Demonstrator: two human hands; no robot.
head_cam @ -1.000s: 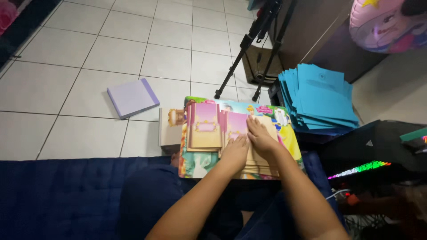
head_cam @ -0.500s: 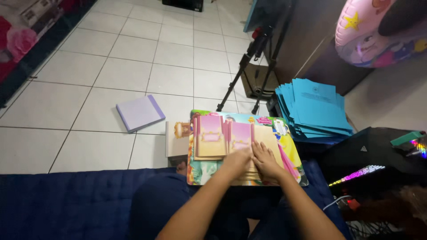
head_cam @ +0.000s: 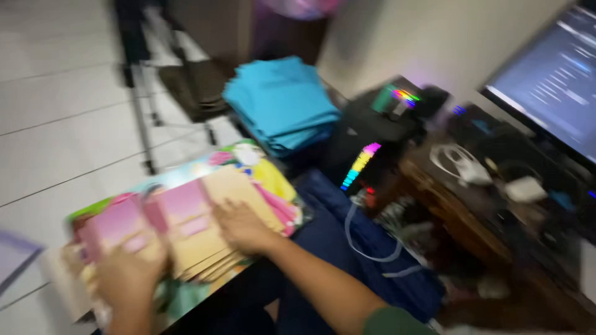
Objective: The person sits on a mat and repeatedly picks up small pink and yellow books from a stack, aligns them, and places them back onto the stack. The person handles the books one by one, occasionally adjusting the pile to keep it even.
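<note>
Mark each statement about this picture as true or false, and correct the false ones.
1. Both hands rest on the fanned pile of paper bags. True: the left hand and the right hand lie on the pink and tan paper bags.
2. The stack of folded blue sheets sits on the person's lap. False: the blue stack lies further off, beyond the bags.
3. A lit screen shows at the upper right. True: the screen glows there.
4. The floor is dark carpet. False: the floor is pale tile.
5. The right hand holds a white cable. False: it lies flat on the bags.
</note>
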